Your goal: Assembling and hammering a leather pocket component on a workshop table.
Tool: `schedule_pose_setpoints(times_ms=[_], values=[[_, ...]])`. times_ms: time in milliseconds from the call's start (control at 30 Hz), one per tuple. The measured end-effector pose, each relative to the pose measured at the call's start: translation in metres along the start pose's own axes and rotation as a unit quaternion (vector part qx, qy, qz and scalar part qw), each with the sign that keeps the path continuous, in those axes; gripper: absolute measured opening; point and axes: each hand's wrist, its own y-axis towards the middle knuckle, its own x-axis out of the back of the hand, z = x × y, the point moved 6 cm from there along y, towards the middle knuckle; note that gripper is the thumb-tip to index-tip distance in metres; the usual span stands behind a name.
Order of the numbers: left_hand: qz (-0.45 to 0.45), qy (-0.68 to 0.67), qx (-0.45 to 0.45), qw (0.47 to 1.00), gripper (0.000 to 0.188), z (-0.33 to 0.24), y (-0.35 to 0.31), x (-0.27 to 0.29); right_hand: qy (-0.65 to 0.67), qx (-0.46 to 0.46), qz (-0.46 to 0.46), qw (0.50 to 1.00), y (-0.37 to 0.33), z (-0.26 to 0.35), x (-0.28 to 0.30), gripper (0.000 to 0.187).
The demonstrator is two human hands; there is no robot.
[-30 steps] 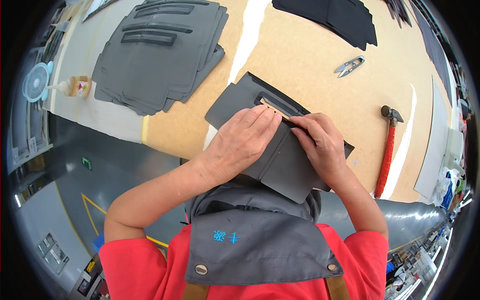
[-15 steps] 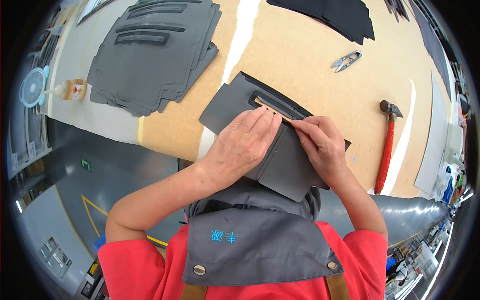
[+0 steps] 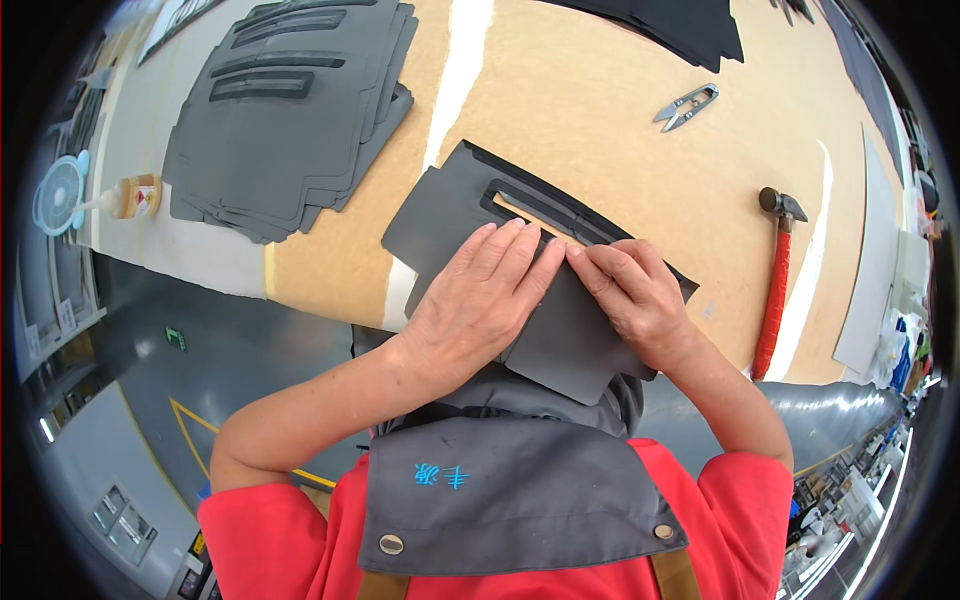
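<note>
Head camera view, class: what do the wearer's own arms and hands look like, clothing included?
The red sleeves are short and loose, leaving the forearms bare. The left hand and right hand wear no gloves; no watch or ring shows. A grey apron with brown straps is also worn.

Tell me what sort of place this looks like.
Probably a workshop or factory floor: a stack of matching dark grey panels, a red-handled hammer and small metal snips lie on a wide worktable.
</note>
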Motion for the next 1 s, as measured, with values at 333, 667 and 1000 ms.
schedule_pose_setpoints(times_ms=[333,667,1000], values=[[-0.008,-0.023,0.002,1.0,0.053,-0.007,-0.001,-0.003,0.016,-0.019,-0.017,1.0,-0.006,-0.001,0.004,0.049],[0.0,-0.006,-0.012,1.0,0.053,-0.013,0.0,-0.002,0.065,-0.073,-0.019,0.995,-0.017,-0.008,0.005,0.045],[-0.004,-0.006,-0.002,1.0,0.058,-0.015,-0.004,-0.007,0.058,-0.056,-0.016,0.997,-0.02,-0.007,0.006,0.042]])
